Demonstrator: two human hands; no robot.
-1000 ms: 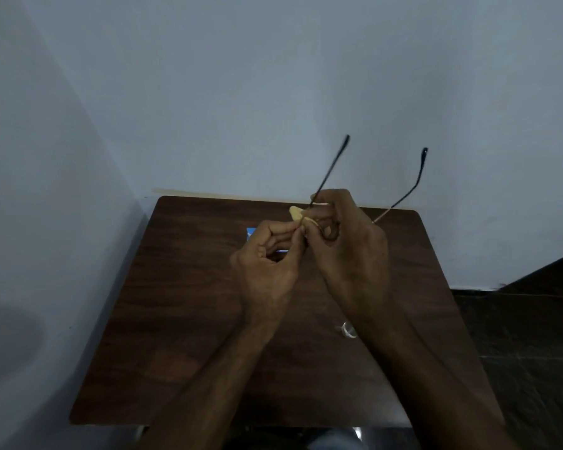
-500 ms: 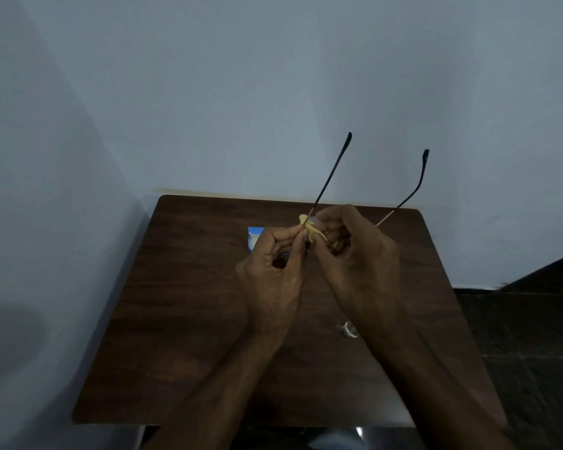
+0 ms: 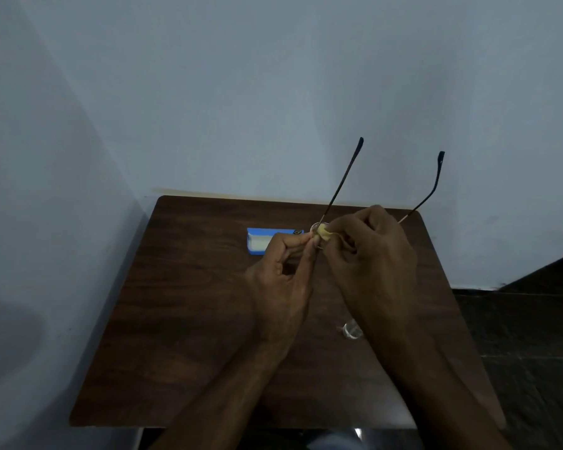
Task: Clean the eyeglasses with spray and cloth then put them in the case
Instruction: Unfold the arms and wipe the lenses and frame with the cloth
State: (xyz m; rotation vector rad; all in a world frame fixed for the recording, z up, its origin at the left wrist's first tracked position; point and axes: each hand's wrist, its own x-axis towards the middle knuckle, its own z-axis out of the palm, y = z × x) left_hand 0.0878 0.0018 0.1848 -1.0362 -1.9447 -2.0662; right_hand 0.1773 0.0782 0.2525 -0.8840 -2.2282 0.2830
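Note:
Thin-framed eyeglasses (image 3: 345, 177) are held above the brown table (image 3: 182, 319), their two dark temples pointing up and away from me. My left hand (image 3: 280, 287) pinches the frame at the edge of the left lens. My right hand (image 3: 374, 258) presses a small yellow cloth (image 3: 324, 234) against that lens; the rest of the front of the glasses is hidden behind its fingers. An open blue case (image 3: 257, 241) with a pale lining lies on the table just behind my left hand.
A small clear spray bottle (image 3: 351, 331) lies on the table beside my right forearm. The table stands in a corner, with pale walls at the back and left. A dark floor shows to the right.
Both hands have drifted a little right and down with the glasses. The yellow cloth has shifted on the lens, and more of the blue case shows behind my left hand.

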